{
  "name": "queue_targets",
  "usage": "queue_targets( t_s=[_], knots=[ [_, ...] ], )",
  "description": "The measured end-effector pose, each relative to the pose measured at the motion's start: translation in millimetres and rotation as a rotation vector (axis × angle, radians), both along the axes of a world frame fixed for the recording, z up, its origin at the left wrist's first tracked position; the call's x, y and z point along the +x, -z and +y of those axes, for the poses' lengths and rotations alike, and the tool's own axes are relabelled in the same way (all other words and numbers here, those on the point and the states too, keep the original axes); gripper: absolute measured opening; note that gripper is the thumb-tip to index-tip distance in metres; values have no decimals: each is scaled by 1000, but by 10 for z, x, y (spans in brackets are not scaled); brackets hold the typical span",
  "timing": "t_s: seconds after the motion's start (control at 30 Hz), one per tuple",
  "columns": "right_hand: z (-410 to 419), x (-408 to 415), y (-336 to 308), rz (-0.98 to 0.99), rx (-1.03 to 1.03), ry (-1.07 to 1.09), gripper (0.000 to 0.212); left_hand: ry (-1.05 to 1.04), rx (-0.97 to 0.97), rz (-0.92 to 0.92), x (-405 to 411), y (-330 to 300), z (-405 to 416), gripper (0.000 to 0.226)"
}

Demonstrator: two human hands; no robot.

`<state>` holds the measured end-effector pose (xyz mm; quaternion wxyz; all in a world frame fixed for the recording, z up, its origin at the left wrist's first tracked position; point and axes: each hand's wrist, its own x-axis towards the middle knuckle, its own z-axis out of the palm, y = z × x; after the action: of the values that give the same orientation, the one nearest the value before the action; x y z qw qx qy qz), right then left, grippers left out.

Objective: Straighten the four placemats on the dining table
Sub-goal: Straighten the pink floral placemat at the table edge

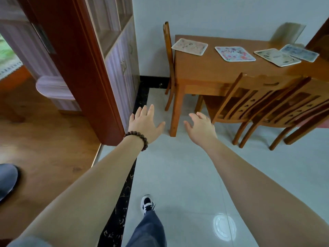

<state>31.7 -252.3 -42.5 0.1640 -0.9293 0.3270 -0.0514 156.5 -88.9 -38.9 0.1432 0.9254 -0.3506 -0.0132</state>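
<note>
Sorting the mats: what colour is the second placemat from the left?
Pale blue with pink and dark blotches, white edge; head view.

1. Dining table: right end cut off by the picture's right edge.
2. Far-right placemat: partly hidden under the neighbouring placemat.
3. Placemat patterns: too blurred to tell.
</note>
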Motion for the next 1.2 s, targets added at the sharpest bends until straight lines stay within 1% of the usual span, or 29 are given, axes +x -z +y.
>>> queue_targets(
  t_s=[0.17, 0.3, 0.53, 0.7, 0.87, 1.03, 1.2],
  knots=[
    [-518, 1177, -40, -9, 27, -5, 51, -11, 23, 29, 1074, 24, -556, 80],
    [-937, 1966, -156, -42, 53, 34, 52, 10, 49, 28, 1834, -13, -978, 79],
    [-1634, 2941, -193, -48, 62, 68, 52, 33, 68, 62, 2853, 13, -1657, 79],
    [-2271, 3650, -30, -53, 57, 90, 52, 55, 112, 31, 3637, 82, -2278, 80],
    [-3194, 4438, 107, -71, 51, 130, 49, 54, 75, 18, 4446, 148, -3193, 81],
    [-4185, 5275, 135, -58, 73, 173, 52, 103, 70, 7, 5228, 66, -4320, 81],
    [-4847, 5929, 98, -53, 73, 192, 51, 138, 64, -17, 5874, -74, -5156, 82]
  ],
)
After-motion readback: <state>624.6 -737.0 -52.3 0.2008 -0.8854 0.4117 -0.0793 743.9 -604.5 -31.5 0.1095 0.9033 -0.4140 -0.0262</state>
